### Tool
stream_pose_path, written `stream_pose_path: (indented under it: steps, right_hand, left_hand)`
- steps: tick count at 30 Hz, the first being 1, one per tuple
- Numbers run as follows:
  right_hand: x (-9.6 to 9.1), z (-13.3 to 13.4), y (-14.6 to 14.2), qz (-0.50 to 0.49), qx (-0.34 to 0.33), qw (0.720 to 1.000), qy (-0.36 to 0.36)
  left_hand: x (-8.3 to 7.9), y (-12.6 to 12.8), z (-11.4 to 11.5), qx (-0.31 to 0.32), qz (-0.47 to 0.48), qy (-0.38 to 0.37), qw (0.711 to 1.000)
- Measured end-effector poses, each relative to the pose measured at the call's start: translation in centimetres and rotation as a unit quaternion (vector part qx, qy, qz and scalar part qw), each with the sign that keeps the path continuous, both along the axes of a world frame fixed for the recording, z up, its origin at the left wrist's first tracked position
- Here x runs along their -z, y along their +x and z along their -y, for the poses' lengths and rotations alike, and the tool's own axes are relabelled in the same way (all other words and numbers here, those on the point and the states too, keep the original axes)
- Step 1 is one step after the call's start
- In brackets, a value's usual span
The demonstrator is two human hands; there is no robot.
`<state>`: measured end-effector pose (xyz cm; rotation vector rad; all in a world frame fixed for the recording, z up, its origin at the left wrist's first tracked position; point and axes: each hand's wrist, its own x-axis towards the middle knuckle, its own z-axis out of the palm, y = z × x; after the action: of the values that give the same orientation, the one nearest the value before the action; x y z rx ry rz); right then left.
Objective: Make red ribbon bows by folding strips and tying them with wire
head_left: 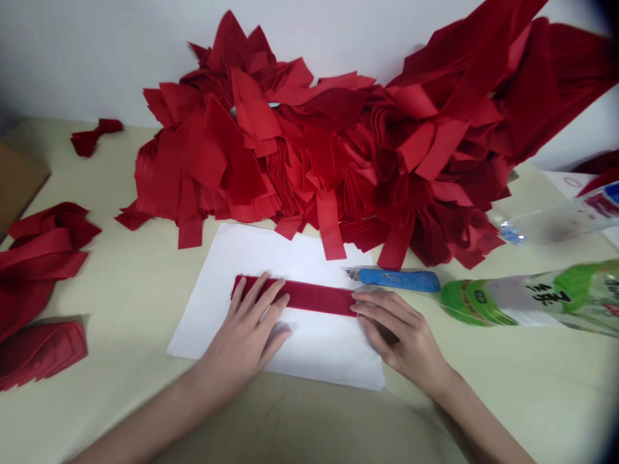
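Note:
A dark red fabric strip (319,297) lies lengthwise across a white sheet of paper (309,354). My left hand (251,322) rests flat on its left part, fingers spread and thumb out to the side. At the right end, my right hand (399,325) has its fingers together and curled over the strip's edge, with the thumb tip close below. Just above that hand is a blue utility knife (399,280), its blade pointing left and partly over the paper. Neither hand touches the knife.
Behind the paper rises a large heap of red fabric strips (309,154) against the wall. More red fabric (43,258) lies at left, near a brown cardboard box (19,180). A green-labelled bottle (527,299) and a clear plastic bottle (561,219) lie at right.

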<state>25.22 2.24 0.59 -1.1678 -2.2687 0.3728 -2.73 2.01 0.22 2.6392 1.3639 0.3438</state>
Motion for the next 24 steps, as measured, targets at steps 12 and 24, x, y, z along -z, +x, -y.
stream_pose_path:
  steps: [12, 24]
  right_hand:
    - [-0.1, 0.0, 0.2, -0.022, 0.008, 1.000, -0.021]
    - [-1.3, -0.4, -0.4, 0.073, -0.022, 0.997, 0.026]
  left_hand:
    - [0.0, -0.1, 0.0, 0.005, 0.001, -0.011, 1.000]
    - [-4.6, 0.5, -3.8, 0.054, 0.018, -0.118, 0.991]
